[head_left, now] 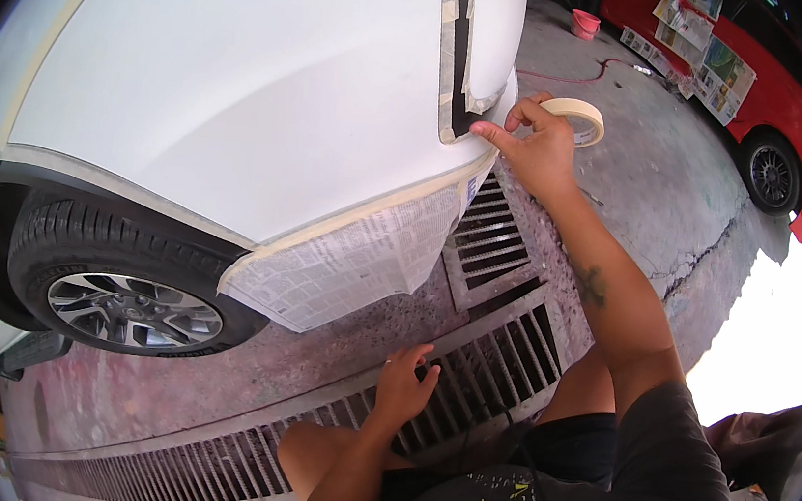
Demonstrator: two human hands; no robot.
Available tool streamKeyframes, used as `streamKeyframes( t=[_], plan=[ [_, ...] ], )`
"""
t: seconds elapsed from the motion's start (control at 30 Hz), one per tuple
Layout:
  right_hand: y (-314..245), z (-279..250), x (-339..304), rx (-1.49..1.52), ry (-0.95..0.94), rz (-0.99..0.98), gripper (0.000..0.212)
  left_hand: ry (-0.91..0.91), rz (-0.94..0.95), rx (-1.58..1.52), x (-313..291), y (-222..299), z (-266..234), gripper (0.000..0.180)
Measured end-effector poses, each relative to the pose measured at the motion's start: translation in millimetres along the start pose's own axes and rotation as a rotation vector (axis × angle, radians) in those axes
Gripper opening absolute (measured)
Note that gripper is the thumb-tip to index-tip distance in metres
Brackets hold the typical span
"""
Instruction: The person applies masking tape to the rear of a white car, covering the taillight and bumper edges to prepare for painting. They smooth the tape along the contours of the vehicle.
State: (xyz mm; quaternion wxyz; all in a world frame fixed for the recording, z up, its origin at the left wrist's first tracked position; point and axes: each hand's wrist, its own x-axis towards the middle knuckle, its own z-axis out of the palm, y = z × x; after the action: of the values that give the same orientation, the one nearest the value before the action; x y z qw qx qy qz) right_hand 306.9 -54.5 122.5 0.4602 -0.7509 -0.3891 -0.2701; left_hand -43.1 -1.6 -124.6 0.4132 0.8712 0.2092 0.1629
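Observation:
My right hand (543,153) is raised at the rear corner of a white car body (273,68), its thumb by the lower end of a dark, tape-edged gap (459,69). A roll of cream masking tape (590,114) is held at its bent fingers. Below, my left hand (403,386) hangs over the floor grate with nothing in it, fingers loosely bent and apart. A sheet of newspaper (346,254) is taped along the car's lower edge. Masking tape (42,61) also runs along the panel's left side.
The car's rear wheel (133,304) stands at the left. Metal floor grates (475,378) run beneath my arms. Across the concrete floor (644,199) is a red car (786,87) with newspaper on its side. Near it are a pink bucket (585,24) and a red hose (579,76).

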Motion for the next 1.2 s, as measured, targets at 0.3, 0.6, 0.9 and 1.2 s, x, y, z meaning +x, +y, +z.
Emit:
streamKeyframes(
  t=[0.3,0.6,0.9,1.2],
  plan=[
    [-15,-3,-2,-0.108,0.006,-0.236,0.048,-0.004,0.048,-0.049,2,3,-1,0.042],
    [-33,3,-10,-0.317,0.099,-0.667,0.036,0.016,0.063,-0.058,5,5,-1,0.043],
    [-44,11,-9,-0.282,0.058,-0.620,0.035,0.021,0.051,-0.053,5,4,-8,0.043],
    [-28,14,-20,-0.067,0.031,-0.136,0.041,0.032,0.062,-0.096,1,9,-15,0.043]
  ],
)
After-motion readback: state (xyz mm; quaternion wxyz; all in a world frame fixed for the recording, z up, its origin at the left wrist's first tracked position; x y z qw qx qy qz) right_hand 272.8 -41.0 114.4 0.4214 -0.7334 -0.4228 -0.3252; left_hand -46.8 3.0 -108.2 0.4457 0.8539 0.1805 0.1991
